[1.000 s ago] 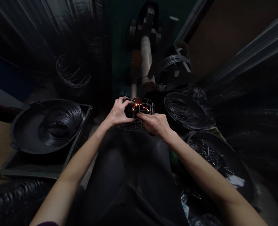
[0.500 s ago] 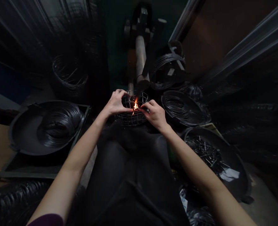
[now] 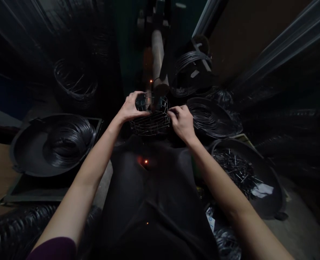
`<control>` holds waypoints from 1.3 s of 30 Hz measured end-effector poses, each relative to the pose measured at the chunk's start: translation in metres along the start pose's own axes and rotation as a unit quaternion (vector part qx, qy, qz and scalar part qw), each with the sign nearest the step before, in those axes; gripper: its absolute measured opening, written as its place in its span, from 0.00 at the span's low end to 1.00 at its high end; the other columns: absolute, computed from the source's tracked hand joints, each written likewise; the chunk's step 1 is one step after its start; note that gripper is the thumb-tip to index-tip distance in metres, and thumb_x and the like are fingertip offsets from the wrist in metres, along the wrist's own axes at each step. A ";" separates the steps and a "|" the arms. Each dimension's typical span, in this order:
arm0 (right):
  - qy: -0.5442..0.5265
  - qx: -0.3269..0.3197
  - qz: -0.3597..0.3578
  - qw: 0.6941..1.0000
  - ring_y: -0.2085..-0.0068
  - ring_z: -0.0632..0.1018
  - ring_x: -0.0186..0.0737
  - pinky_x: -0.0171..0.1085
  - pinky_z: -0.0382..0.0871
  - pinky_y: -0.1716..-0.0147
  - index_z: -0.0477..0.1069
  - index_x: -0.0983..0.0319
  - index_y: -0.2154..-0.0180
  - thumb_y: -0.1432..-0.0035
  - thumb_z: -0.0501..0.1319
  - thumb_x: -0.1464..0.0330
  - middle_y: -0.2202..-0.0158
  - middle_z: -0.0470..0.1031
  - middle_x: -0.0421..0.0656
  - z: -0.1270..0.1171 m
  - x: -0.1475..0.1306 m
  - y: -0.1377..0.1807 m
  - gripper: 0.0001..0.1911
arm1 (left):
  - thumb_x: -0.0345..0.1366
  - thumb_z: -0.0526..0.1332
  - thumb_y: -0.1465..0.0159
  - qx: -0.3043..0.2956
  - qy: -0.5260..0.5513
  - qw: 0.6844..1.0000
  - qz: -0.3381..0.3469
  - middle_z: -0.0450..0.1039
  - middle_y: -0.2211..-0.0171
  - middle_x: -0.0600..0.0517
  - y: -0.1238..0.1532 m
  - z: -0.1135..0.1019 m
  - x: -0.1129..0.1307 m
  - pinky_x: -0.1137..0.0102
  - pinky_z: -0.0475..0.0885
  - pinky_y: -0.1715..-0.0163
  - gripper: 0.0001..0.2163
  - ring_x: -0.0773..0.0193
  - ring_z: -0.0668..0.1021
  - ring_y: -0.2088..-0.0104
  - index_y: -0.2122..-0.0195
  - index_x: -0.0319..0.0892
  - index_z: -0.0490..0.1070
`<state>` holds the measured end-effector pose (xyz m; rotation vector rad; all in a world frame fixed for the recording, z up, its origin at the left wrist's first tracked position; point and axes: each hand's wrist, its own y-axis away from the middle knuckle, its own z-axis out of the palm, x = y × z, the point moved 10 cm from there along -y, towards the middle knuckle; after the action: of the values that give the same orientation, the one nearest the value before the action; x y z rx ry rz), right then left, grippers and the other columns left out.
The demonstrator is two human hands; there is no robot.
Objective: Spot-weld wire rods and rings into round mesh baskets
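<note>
A round wire basket [image 3: 150, 124] of thin metal grid sits just below the end of a thick metal welding-machine arm [image 3: 158, 54]. My left hand [image 3: 131, 108] grips its left side, with the thumb along the front and the fingers at the back. At the basket's right edge is my right hand [image 3: 183, 122], its thumb and fingertips pinched together. Whatever lies between those fingertips is too small and dark to make out. Small glowing sparks [image 3: 146, 161] show over the dark apron [image 3: 149, 195] on my lap.
On the left, a black pan [image 3: 27, 148] holds a wire coil [image 3: 69, 141]. To the right are a pan of coiled wire [image 3: 206, 115] and a pan rim [image 3: 277, 191] around short metal pieces [image 3: 233, 168]. More wire coils [image 3: 76, 81] stand behind.
The bright flash at the basket has gone, leaving scattered sparks. My right hand has shifted right, from the basket's front to its right edge. My left hand keeps its grip.
</note>
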<state>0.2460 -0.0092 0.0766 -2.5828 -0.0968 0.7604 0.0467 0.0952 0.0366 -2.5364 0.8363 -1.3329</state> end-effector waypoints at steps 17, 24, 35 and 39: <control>-0.205 -0.272 0.293 0.894 0.68 0.79 0.42 0.42 0.75 0.67 0.74 0.60 0.58 0.48 0.61 0.51 0.64 0.79 0.46 0.015 0.112 0.215 0.22 | 0.54 0.75 0.56 0.075 0.150 0.986 0.015 0.64 0.44 0.44 0.097 -0.011 -0.026 0.55 0.69 0.42 0.47 0.52 0.72 0.43 0.40 0.50 0.51; -0.237 -0.331 0.146 0.902 0.77 0.70 0.31 0.33 0.65 0.76 0.78 0.64 0.58 0.46 0.66 0.55 0.75 0.75 0.39 0.026 -0.013 0.097 0.21 | 0.41 0.75 0.54 -0.027 -0.055 0.993 0.102 0.65 0.44 0.43 0.104 0.005 0.062 0.52 0.66 0.42 0.34 0.47 0.69 0.43 0.47 0.45 0.65; 0.268 -0.299 -0.209 0.892 0.59 0.82 0.44 0.36 0.71 0.72 0.63 0.60 0.36 0.33 0.50 0.70 0.41 0.70 0.47 0.046 -0.065 0.079 0.25 | 0.38 0.74 0.52 -0.031 -0.085 0.992 0.090 0.62 0.43 0.43 0.091 0.014 0.066 0.50 0.67 0.42 0.30 0.47 0.68 0.43 0.47 0.45 0.71; 0.325 -0.260 -0.231 0.879 0.65 0.82 0.42 0.36 0.68 0.77 0.61 0.63 0.35 0.34 0.48 0.72 0.39 0.68 0.51 0.044 -0.062 0.075 0.27 | 0.39 0.75 0.53 -0.015 -0.055 0.996 0.070 0.62 0.43 0.43 0.086 0.017 0.058 0.49 0.67 0.42 0.30 0.46 0.68 0.43 0.48 0.46 0.71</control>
<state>0.1654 -0.0706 0.0420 -2.9692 -0.7601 -0.3771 0.0515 -0.0103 0.0352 -2.4952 0.9988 -1.1359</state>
